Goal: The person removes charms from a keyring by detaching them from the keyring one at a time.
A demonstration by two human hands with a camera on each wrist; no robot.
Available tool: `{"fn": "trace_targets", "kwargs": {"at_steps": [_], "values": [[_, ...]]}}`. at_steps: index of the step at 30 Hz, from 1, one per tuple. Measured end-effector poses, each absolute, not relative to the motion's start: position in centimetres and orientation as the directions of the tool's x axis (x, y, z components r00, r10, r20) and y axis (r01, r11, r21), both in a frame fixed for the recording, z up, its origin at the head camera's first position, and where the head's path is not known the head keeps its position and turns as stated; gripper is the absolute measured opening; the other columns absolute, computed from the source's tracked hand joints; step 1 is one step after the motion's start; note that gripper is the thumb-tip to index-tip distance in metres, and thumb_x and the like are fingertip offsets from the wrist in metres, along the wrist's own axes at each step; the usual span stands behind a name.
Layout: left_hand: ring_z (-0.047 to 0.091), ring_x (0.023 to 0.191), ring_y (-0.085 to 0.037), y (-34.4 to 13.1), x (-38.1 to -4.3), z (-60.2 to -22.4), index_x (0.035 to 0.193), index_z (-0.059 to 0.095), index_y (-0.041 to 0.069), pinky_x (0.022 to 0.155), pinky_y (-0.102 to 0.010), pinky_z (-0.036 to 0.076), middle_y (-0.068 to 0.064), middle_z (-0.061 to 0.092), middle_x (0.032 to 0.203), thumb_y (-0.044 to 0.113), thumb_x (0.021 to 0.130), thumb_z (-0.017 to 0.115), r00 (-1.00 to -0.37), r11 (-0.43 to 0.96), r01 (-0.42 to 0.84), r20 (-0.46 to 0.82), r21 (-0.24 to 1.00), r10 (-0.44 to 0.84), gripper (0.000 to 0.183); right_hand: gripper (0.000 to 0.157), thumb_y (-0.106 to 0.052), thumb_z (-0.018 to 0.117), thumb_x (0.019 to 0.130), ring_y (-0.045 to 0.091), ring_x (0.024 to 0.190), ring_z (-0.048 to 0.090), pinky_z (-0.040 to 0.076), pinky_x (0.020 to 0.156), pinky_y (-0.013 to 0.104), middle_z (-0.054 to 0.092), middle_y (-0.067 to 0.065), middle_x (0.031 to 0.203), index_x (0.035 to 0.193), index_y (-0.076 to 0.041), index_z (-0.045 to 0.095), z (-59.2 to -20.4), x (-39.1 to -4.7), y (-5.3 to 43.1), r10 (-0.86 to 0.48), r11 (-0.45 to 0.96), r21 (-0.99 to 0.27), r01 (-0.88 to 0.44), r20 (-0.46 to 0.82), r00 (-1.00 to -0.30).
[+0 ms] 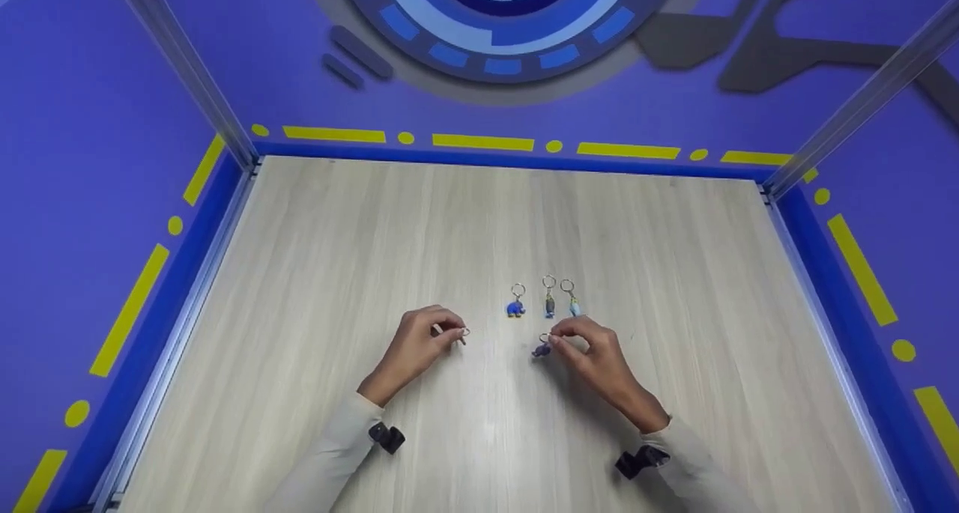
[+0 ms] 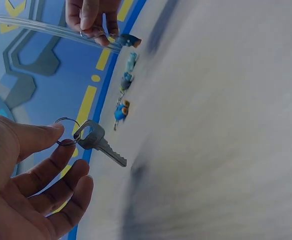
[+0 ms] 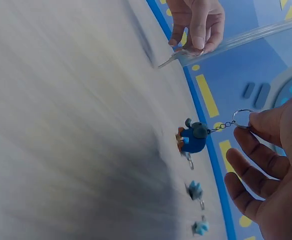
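Note:
Between thumb and forefinger, my left hand (image 1: 419, 342) pinches a metal ring (image 2: 58, 142) with a silver key (image 2: 104, 143) hanging from it. The key's toothed end points away from the fingers. To the right, my right hand (image 1: 601, 359) pinches the split ring of a keychain (image 3: 193, 138). A short chain links that ring to a small blue animal figure with a greyish head. Both held things are up off the table, a hand's width apart. The other fingers of each hand are loosely bent.
Just beyond the hands, a blue animal keychain (image 1: 515, 309), a dark-bodied keychain (image 1: 550, 306) and a light blue keychain (image 1: 575, 308) lie in a row on the wooden table (image 1: 374, 236), rings pointing away. The right hand partly covers the light blue one. Blue panels (image 1: 599, 108) enclose the table.

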State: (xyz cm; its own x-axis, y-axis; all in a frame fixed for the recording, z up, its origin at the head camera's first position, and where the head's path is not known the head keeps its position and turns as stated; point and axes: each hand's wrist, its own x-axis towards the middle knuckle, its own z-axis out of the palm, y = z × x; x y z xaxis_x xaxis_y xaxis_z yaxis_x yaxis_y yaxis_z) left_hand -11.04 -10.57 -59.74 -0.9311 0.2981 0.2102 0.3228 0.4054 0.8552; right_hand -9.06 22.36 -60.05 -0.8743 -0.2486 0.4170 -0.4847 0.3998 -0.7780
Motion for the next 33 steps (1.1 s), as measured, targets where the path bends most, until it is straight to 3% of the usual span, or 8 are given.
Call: {"fn": "trace_targets", "kwargs": {"at_steps": [4, 11, 22, 29, 33], "values": [[0.070, 0.086, -0.012, -11.2, -11.6, -59.9, 0.100, 0.084, 0.010, 0.076, -0.027, 0.058, 0.002, 0.078, 0.095, 0.002, 0.097, 0.083, -0.933, 0.424, 0.328, 0.219, 0.844, 0.286, 0.008, 0.019, 0.010, 0.082, 0.092, 0.024, 0.090, 0.075, 0.062, 0.082, 0.038, 0.080, 0.004, 0.097, 0.099, -0.008, 0.080, -60.2, -9.6, 21.1, -0.293, 0.369, -0.774, -0.515, 0.430, -0.854], [0.071, 0.087, -0.013, -11.4, -13.2, -60.1, 0.100, 0.084, 0.008, 0.077, -0.031, 0.059, 0.000, 0.078, 0.095, 0.001, 0.098, 0.081, -0.936, 0.466, 0.330, 0.220, 0.821, 0.275, 0.008, 0.003, 0.000, 0.081, 0.098, 0.027, 0.091, 0.075, 0.063, 0.084, 0.039, 0.080, 0.007, 0.099, 0.099, -0.001, 0.079, -61.1, -11.8, 18.5, -0.380, 0.379, -0.741, -0.555, 0.422, -0.823], [0.073, 0.087, -0.018, -10.7, -16.1, -61.3, 0.096, 0.083, 0.006, 0.081, -0.039, 0.061, -0.005, 0.080, 0.094, 0.000, 0.097, 0.081, -0.949, 0.558, 0.302, 0.188, 0.773, 0.253, 0.006, 0.006, 0.001, 0.081, 0.096, 0.029, 0.098, 0.066, 0.054, 0.089, 0.045, 0.074, 0.008, 0.093, 0.095, -0.004, 0.077, -62.7, -16.7, 16.1, -0.388, 0.522, -0.669, -0.529, 0.366, -0.846], [0.072, 0.089, -0.023, -10.9, -17.4, -61.9, 0.093, 0.083, 0.005, 0.086, -0.045, 0.058, -0.007, 0.079, 0.094, 0.002, 0.098, 0.081, -0.948, 0.628, 0.295, 0.140, 0.720, 0.285, 0.005, 0.004, -0.003, 0.077, 0.098, 0.035, 0.115, 0.062, 0.048, 0.105, 0.054, 0.074, 0.010, 0.096, 0.096, -0.004, 0.080, -62.6, -18.8, 14.5, -0.408, 0.601, -0.640, -0.479, 0.270, -0.872], [0.071, 0.089, -0.023, -10.8, -18.1, -61.9, 0.093, 0.083, 0.004, 0.085, -0.045, 0.059, -0.007, 0.078, 0.093, 0.001, 0.097, 0.081, -0.947, 0.642, 0.289, 0.116, 0.710, 0.299, 0.005, 0.005, -0.005, 0.078, 0.096, 0.039, 0.115, 0.062, 0.045, 0.106, 0.057, 0.075, 0.011, 0.096, 0.094, -0.002, 0.081, -62.6, -19.7, 14.0, -0.383, 0.638, -0.615, -0.463, 0.269, -0.884]]}}
